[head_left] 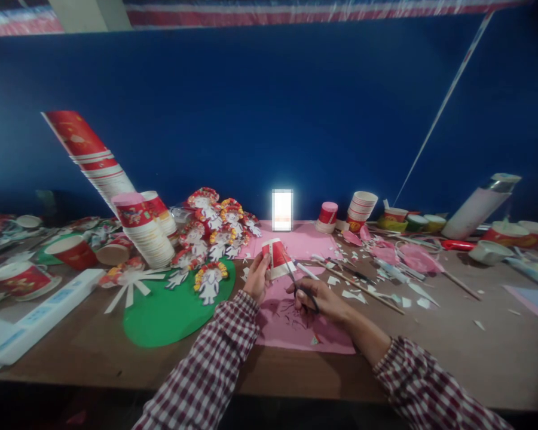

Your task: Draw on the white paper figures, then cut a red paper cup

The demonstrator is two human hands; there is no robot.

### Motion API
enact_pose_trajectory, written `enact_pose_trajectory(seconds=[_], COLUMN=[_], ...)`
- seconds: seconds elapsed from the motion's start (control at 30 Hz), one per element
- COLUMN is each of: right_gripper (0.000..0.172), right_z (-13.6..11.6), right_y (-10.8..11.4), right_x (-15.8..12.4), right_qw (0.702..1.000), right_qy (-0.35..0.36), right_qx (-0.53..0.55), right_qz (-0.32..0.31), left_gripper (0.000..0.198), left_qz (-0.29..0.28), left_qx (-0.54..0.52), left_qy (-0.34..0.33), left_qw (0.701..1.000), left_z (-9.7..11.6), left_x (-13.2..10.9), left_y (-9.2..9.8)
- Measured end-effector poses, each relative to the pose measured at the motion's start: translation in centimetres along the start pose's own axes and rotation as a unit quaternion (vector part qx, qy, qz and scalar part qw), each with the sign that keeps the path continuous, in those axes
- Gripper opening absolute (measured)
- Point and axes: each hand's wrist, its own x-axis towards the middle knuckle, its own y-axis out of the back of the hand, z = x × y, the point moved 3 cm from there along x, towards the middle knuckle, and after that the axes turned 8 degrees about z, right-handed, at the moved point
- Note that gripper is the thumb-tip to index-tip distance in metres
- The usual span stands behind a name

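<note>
My left hand (256,279) grips a red and white paper cup (277,257) by its left side, with the cup tilted above the pink sheet (305,334). In my right hand (320,298) is a pair of dark-handled scissors (312,300), fingers wrapped about the handles. The blades point up and left at the cup's lower right edge; whether they are closed on the paper I cannot tell. Small dark and white scraps lie on the pink sheet below my hands.
Left of my hands, paper figures (210,282) with colourful headdresses stand on a green sheet (161,325). Behind them leans a tall stack of paper cups (103,170). Right are white paper scraps (354,295), a wooden stick (372,291) and pink pieces (419,257). A blue panel (269,107) rises behind.
</note>
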Motion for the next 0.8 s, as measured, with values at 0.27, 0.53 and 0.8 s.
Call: enact_pose_trajectory(seconds=[0.27, 0.53, 0.8], right_gripper=[0.053, 0.048, 0.048], right_z=[-0.07, -0.07, 0.16], right_y=[-0.09, -0.09, 0.09], right_x=[-0.06, -0.17, -0.03], right_qw=[1.000, 0.999, 0.998], right_qy=[-0.012, -0.004, -0.008], right_qx=[-0.005, -0.019, -0.034], right_qz=[0.019, 0.031, 0.055], left_gripper=[0.047, 0.043, 0.046], left_qz=[0.003, -0.008, 0.008], left_qx=[-0.014, -0.004, -0.001], left_qy=[0.017, -0.002, -0.002], left_qw=[1.000, 1.000, 1.000], left_z=[0.17, 0.30, 0.33], left_x=[-0.19, -0.22, -0.22], left_y=[-0.10, -0.24, -0.09])
